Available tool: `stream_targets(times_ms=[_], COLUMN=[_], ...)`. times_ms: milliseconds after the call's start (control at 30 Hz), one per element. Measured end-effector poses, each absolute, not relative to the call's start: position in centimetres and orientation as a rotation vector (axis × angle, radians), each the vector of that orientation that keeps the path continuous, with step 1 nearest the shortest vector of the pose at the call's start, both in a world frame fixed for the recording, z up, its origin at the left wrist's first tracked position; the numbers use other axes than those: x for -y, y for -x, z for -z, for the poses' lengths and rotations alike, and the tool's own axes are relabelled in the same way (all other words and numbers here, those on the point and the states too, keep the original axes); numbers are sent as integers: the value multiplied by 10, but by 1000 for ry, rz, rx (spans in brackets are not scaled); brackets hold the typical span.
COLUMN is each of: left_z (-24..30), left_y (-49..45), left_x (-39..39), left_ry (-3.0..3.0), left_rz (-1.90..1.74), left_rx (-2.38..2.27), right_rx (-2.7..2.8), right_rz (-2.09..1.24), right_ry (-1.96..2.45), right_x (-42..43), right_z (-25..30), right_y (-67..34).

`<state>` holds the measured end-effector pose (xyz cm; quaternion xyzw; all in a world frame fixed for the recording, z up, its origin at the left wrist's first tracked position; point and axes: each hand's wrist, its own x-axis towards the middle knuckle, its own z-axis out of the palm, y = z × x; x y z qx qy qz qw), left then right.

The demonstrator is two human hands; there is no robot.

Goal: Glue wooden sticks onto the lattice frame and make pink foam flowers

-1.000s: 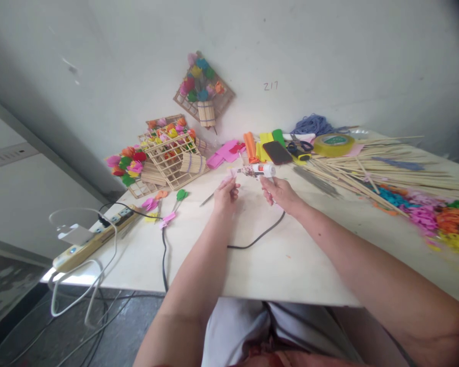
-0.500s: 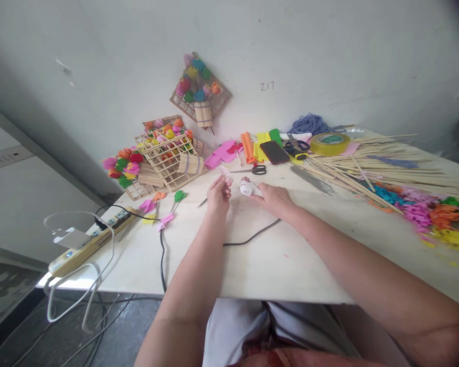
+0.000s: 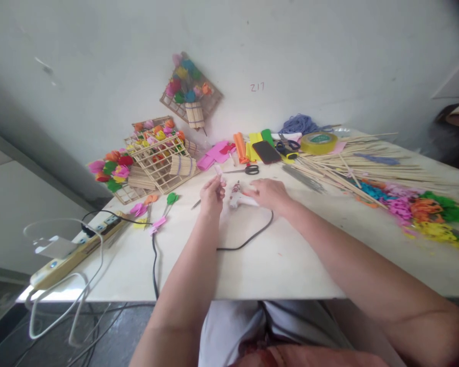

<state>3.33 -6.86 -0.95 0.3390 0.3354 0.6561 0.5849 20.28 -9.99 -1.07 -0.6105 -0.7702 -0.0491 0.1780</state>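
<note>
My left hand (image 3: 212, 196) is closed in a pinch on a pale pink paper petal (image 3: 218, 171), whose tip sticks up above the fingers. Right of it, a white hot glue gun (image 3: 245, 201) with a stained nozzle and a black cord rests on the table. My right hand (image 3: 271, 193) is at the gun's rear end, its fingers apart and no longer wrapped round it. A grey pointed tool (image 3: 196, 204) lies left of my left hand. Black-handled scissors (image 3: 251, 169) lie just beyond both hands.
Finished paper flowers (image 3: 172, 198) lie at the left, near a power strip (image 3: 80, 250) with cables. Lattice frames (image 3: 156, 163) with flowers lean at the back. A phone (image 3: 266, 152), a tape roll (image 3: 319, 142), bamboo sticks (image 3: 367, 163) and coloured paper pieces (image 3: 424, 210) fill the right.
My right hand has let go of the glue gun, which now lies on the table. My left hand keeps its pinch on the petal. The whole view has shifted slightly.
</note>
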Motion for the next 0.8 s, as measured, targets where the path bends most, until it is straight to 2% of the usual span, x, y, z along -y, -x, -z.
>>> stream_targets(times_ms=[133,267,567,800], left_z=[10,11,12,12], left_y=[-36,-37,-39,-40], left_x=[69,68,70,72], left_ry=[-809,-823,-867,-912], left_rz=[-1490,-1470,-1417,-1370], left_rx=[-787,-805,-771,-756], right_rx=[1949,1960,2476,2449], right_rz=[43,-136,-405,-521], right_ry=[1912,2040,1758,1769], right_x=[85,76,82,80], right_z=[10,10,-3,3], right_y=[-233,-249,-259,-260])
